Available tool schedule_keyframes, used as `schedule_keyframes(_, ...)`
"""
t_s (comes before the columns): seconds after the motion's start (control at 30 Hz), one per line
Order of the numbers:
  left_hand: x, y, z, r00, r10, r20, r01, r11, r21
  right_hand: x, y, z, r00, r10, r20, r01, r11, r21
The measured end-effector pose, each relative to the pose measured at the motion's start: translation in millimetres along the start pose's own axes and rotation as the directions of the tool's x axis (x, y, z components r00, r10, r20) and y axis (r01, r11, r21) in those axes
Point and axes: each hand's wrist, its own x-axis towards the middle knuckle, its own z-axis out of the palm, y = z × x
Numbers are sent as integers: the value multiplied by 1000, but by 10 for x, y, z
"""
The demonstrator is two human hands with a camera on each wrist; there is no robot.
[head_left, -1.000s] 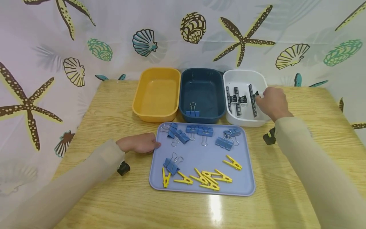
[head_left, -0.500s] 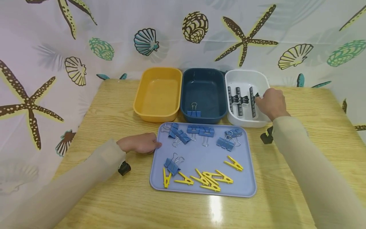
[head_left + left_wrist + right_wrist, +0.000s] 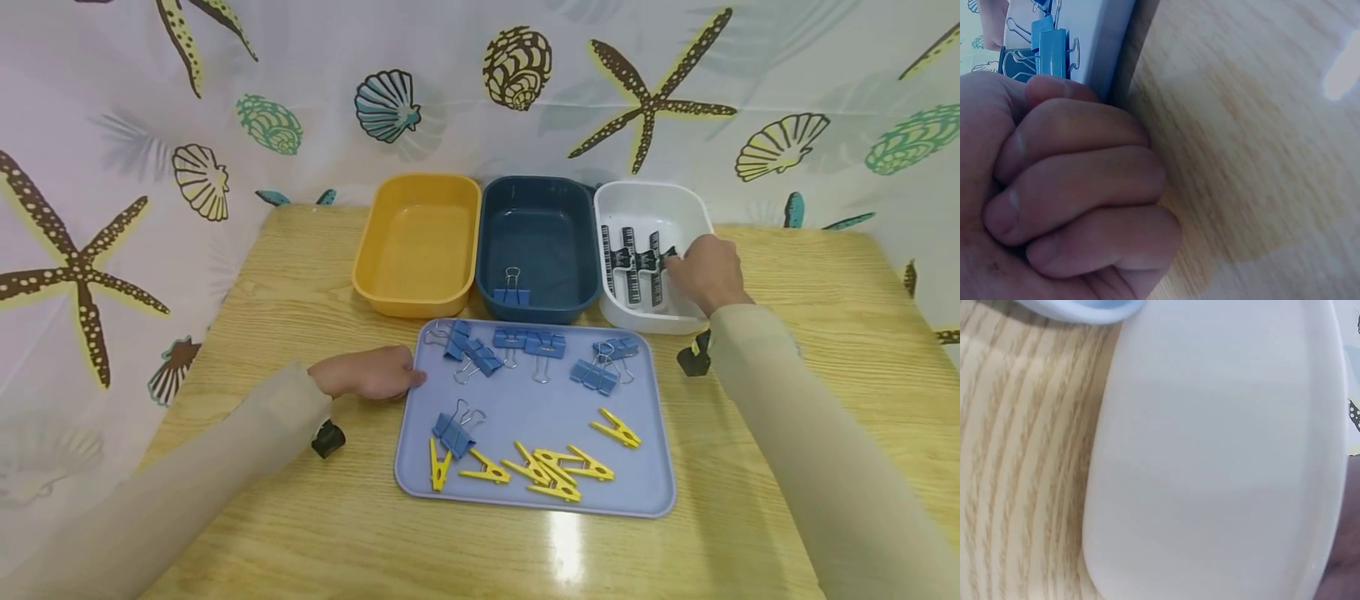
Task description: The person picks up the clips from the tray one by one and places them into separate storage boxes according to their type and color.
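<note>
My right hand (image 3: 708, 271) reaches over the right rim of the white bin (image 3: 651, 323). Its fingertips pinch the handle of a black clip (image 3: 656, 271) with a piano-key pattern. Two similar clips, one of them a black clip (image 3: 632, 267), lie to its left. In the right wrist view, the outer wall of the bin (image 3: 1210, 456) hides most of that hand. My left hand (image 3: 367, 373) holds the left edge of the lavender tray (image 3: 525, 417), thumb over the rim. Curled fingers (image 3: 1085, 175) show in the left wrist view.
Several blue binder clips (image 3: 545, 344) and yellow clothespins (image 3: 555, 475) lie on the tray. Behind it stand a yellow bin (image 3: 378, 307) and a dark blue bin (image 3: 536, 315); one blue binder clip (image 3: 512, 295) is inside the latter. A patterned curtain (image 3: 450, 50) hangs behind the wooden table (image 3: 300, 533).
The black clip in my right hand has shifted left, closer to the other two, and the hand has moved slightly with it. My left hand stays on the tray edge.
</note>
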Motion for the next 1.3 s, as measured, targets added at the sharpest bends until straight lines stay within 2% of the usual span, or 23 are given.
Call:
schedule_keyframes(0.33, 2, -1, -1, 1000, -14, 0, 14, 1000, -3, -17, -3, 21, 997, 20, 76, -20, 1000, -6)
schedule_keyframes(0.77, -8, 32, -6, 1000, -31, 0, 31, 1000, 6, -64, -11, 4, 994, 34, 100, -31, 999, -34)
schedule_keyframes(0.9, -23, 42, -8, 999, -43, 3, 43, 999, -1, -100, -34, -38, 994, 16, 107, -13, 1000, -23)
schedule_keyframes(1.13, -27, 31, 8, 998, -42, -46, 43, 999, 24, -222, -86, -172, 994, -30, 103, 29, 999, 20)
schedule_keyframes(1.3, -55, 73, -10, 994, -64, -84, 70, 995, 73, -345, -54, -245, 995, -53, 89, 48, 997, 54)
